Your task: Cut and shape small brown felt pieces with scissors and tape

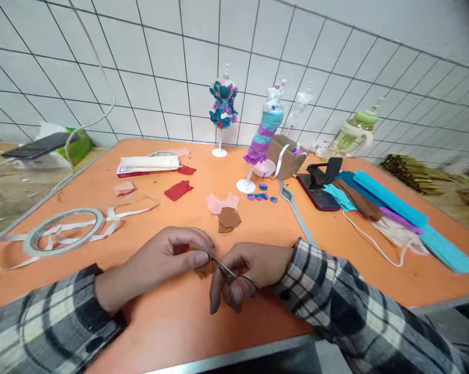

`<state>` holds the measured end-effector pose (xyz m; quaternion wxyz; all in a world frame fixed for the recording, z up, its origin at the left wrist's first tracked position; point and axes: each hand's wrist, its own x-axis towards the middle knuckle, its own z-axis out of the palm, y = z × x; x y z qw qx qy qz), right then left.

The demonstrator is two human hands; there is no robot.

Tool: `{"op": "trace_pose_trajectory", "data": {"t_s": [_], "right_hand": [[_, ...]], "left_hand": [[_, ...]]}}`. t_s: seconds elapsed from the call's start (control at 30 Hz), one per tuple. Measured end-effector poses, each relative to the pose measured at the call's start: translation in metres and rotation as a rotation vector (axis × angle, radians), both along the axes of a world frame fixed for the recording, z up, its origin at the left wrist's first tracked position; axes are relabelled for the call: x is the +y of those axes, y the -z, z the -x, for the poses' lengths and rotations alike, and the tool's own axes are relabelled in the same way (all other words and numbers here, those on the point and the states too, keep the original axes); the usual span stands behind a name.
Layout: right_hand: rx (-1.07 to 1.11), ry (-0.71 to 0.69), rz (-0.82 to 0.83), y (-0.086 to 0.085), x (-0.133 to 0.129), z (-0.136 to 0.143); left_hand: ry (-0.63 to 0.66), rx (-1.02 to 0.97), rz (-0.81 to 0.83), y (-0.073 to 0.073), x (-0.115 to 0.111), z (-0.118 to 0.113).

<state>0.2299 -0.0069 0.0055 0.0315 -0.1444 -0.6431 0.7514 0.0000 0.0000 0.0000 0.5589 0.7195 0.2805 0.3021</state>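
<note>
My left hand (179,254) pinches a small piece of brown paper (203,270) between thumb and fingers, low over the table's front half. My right hand (242,270) is closed round small metal scissors (227,269), whose tips point left and meet the paper at my left fingertips. Fingers hide most of the brown piece and part of the scissor handles. Just beyond my hands lie cut brown paper pieces (229,218), overlapping a pink paper piece (214,203).
Behind stand a purple-and-blue wrapped figure (262,137) and a flower-covered one (223,106) on white bases. Left lies a roll of white tape (34,241) with loose strips and red paper (178,190). Right are a phone (316,192), blue paper strips (448,246) and a bottle (351,136).
</note>
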Motion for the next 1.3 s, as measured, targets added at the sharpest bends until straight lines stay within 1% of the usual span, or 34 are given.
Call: {"op": "trace_pose_trajectory", "data": {"t_s": [0.17,0.33,0.5,0.57,0.67,0.73,0.8,0.9,1.0,1.07,1.17,1.23,1.3], "right_hand": [[-0.043,0.028,0.014,-0.0017,-0.0033,-0.0016],[-0.068,0.044,0.058,0.0002,-0.0031,0.0009],[-0.049,0.035,0.094,0.0028,-0.0022,0.0023],[-0.052,0.018,0.1,0.0028,-0.0019,0.0011],[-0.047,0.007,0.113,0.0029,-0.0018,-0.0005],[-0.04,0.019,0.112,0.0036,-0.0021,-0.0002],[-0.03,0.044,0.105,0.0047,-0.0027,0.0012],[0.001,0.089,0.109,0.0064,-0.004,0.004],[0.012,0.116,0.135,0.0069,-0.0046,0.0052],[0.01,0.116,0.142,0.007,-0.0043,0.0048],[0.009,0.1,0.138,0.0072,-0.0034,0.0036],[0.01,0.087,0.134,0.0074,-0.0029,0.0033],[0.009,0.067,0.14,0.0074,-0.0024,0.0031]], "left_hand": [[-0.016,0.03,0.038,-0.0039,-0.0005,0.0017],[-0.064,-0.049,0.025,-0.0073,-0.0038,-0.004],[-0.112,0.03,0.131,-0.0035,-0.0046,-0.0038],[-0.1,0.075,0.109,-0.0031,-0.0031,-0.0012],[-0.103,0.126,0.006,-0.0054,-0.0001,0.0007],[-0.097,0.124,-0.039,-0.0074,0.001,-0.0004],[-0.068,0.098,-0.041,-0.0087,0.0009,-0.0025],[-0.044,0.061,0.039,-0.0081,-0.0011,-0.0046],[-0.057,0.073,0.138,-0.0062,-0.0026,-0.0039],[-0.086,0.102,0.112,-0.0057,-0.0023,-0.0031],[-0.19,0.088,-0.01,-0.0059,-0.0009,-0.0027],[-0.248,0.035,-0.016,-0.0059,-0.0003,-0.0025],[-0.262,0.003,0.02,-0.0055,-0.0002,-0.0016]]}}
